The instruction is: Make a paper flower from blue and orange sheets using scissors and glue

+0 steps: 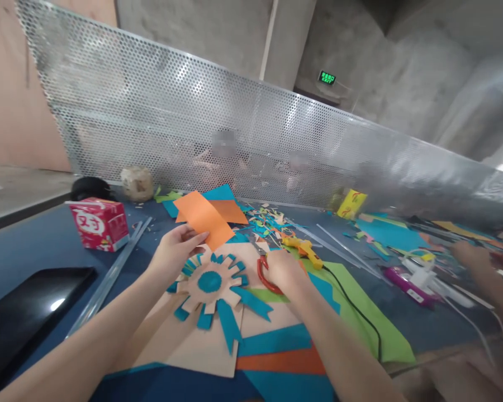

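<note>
An orange sheet of paper [207,218] is pinched at its lower edge between the thumb and fingers of my left hand [179,241]. My right hand [283,269] is closed around red-handled scissors [263,267], whose blades point up and left toward the orange sheet without touching it. Below both hands lies a paper rosette [210,282] with a blue centre, pale and blue strips around it and two blue tails. It rests on pale sheets [184,352]. Just beyond my right hand is a yellow glue gun [304,249] with a black cord.
Paper scraps [268,220] are heaped behind the scissors. Green paper [369,307] lies at the right, a black tray [33,312] and a pink box [99,224] at the left. A purple power strip [408,285] lies near another person's arm [473,268]. Perforated metal panel [171,111] stands behind.
</note>
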`<state>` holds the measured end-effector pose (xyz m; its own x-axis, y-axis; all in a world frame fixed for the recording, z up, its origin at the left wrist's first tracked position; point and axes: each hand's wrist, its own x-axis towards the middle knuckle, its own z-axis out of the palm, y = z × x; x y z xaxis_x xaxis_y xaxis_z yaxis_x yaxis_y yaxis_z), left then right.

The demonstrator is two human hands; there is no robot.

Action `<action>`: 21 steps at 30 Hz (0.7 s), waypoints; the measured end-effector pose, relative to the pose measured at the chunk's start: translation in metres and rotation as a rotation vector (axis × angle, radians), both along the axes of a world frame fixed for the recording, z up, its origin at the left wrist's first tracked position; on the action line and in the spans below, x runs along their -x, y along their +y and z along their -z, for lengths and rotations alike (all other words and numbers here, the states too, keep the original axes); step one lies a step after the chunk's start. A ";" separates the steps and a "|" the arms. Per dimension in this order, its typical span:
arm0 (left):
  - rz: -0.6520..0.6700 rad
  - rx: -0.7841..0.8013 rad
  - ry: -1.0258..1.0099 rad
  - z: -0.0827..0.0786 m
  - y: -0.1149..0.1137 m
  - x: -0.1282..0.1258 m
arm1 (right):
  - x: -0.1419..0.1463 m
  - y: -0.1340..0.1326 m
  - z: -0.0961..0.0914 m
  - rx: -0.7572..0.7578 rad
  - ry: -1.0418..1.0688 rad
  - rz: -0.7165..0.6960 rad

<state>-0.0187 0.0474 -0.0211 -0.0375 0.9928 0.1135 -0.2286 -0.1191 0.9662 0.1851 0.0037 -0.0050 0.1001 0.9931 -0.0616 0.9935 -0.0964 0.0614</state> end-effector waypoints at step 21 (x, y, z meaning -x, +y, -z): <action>-0.400 -0.324 0.028 -0.009 -0.004 0.005 | 0.010 -0.006 -0.014 -0.140 0.710 -0.242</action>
